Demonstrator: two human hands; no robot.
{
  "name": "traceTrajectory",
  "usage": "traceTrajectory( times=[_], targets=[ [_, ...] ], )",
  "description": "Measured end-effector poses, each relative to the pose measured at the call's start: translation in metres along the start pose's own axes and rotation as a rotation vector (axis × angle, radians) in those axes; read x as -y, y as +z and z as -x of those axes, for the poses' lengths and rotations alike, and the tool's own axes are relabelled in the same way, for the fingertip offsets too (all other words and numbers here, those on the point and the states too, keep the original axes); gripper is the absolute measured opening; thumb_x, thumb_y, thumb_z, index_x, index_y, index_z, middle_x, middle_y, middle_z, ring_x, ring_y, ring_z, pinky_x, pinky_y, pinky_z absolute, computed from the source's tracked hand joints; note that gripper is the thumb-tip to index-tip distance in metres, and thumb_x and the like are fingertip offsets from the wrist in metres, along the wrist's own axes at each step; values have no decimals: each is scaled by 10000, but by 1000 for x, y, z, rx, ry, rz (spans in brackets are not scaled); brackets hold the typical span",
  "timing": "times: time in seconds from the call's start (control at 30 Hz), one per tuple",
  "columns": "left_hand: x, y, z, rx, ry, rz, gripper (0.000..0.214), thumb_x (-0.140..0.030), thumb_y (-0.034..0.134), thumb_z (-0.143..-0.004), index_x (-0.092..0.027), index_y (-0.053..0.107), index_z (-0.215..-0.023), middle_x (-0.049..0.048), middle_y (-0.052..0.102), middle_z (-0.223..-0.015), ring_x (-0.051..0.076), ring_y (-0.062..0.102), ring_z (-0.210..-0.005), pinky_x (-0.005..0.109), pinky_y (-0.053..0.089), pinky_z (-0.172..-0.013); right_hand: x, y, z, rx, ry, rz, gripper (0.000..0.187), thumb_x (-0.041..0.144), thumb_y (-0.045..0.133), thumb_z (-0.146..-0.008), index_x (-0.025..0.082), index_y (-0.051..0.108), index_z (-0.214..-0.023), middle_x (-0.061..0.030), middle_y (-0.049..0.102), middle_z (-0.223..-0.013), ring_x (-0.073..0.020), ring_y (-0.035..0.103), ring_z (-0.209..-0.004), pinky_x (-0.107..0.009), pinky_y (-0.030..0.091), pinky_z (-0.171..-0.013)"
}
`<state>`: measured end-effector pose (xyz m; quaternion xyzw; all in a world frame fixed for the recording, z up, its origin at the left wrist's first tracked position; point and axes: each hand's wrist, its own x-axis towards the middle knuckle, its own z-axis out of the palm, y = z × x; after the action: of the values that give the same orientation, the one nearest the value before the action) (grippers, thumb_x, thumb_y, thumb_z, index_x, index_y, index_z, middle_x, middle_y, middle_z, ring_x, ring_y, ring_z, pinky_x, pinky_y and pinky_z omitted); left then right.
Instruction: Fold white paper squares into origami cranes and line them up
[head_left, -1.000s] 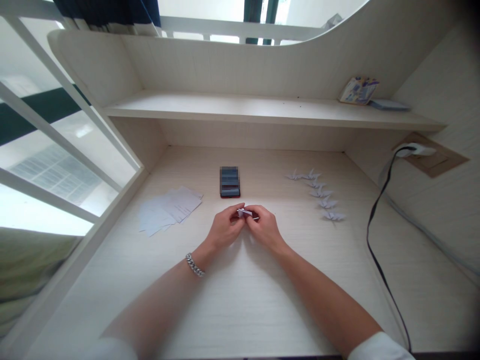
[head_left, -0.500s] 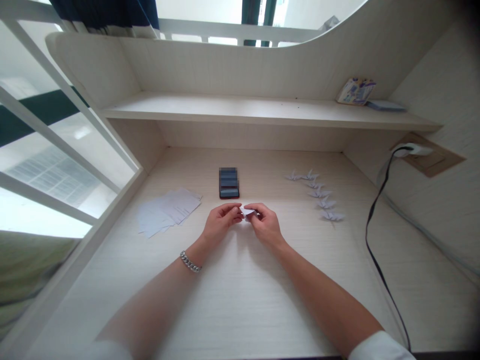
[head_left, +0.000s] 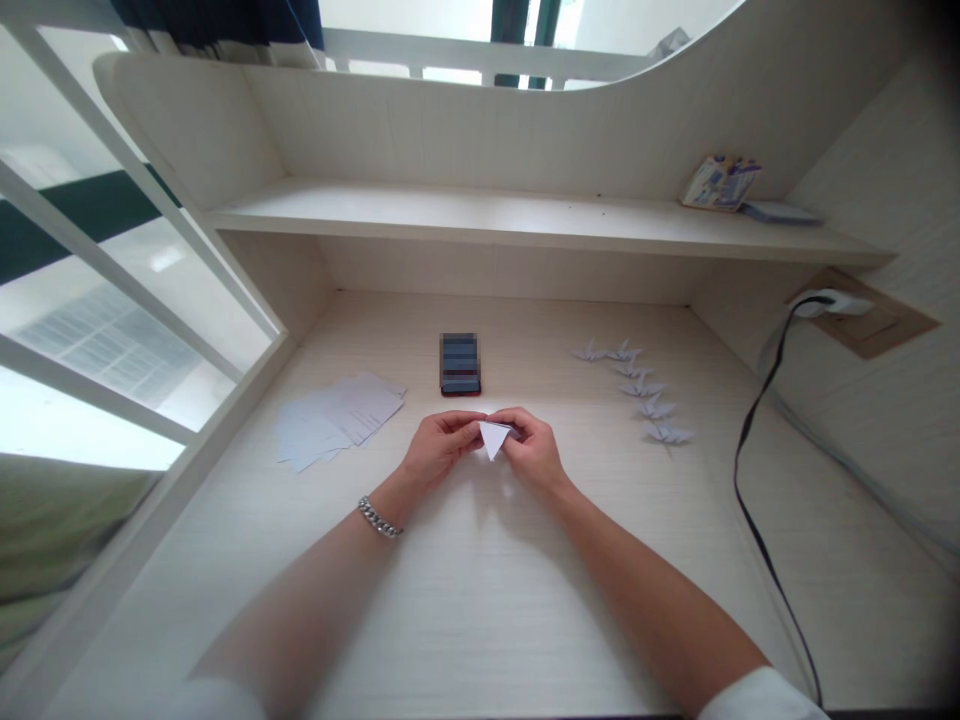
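Observation:
Between my two hands is a small piece of folded white paper [head_left: 493,440], its triangular flap pointing down toward me. My left hand [head_left: 444,445] pinches its left side with thumb and fingers. On the other side my right hand [head_left: 532,447] grips the right edge, its fingers partly covering the paper. Both hands hover close over the desk. Just beyond them lies a phone [head_left: 460,365]. Several folded paper cranes [head_left: 651,408] stand in a bent row to the right. Loose white paper sheets [head_left: 341,420] overlap on the left.
A shelf [head_left: 480,215] runs across the back above the desk [head_left: 480,600], with a small printed packet [head_left: 721,183] and a flat pale item [head_left: 780,213] at its right end. A black cable [head_left: 742,470] drops from the wall socket [head_left: 874,318] along the right side. White rails border the left.
The folded paper now shows a triangular flap hanging downward, where before only a small crumpled-looking part showed between the fingers. Both hands stay in nearly the same place.

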<state>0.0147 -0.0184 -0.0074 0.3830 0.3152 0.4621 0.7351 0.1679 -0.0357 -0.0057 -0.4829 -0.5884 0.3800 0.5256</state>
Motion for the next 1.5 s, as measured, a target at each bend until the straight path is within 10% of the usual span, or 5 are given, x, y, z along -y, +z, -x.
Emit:
traceTrajectory(
  times=[1.5],
  targets=[
    [-3, 0, 1, -24, -56, -26, 216, -195, 760, -616, -101, 696, -800, 94, 688, -819, 172, 626, -778, 310, 457, -769, 8, 2, 5, -50, -5, 6, 132, 192, 611, -664, 172, 634, -792, -25, 644, -755, -161, 596, -674, -253, 471, -599]
  ],
)
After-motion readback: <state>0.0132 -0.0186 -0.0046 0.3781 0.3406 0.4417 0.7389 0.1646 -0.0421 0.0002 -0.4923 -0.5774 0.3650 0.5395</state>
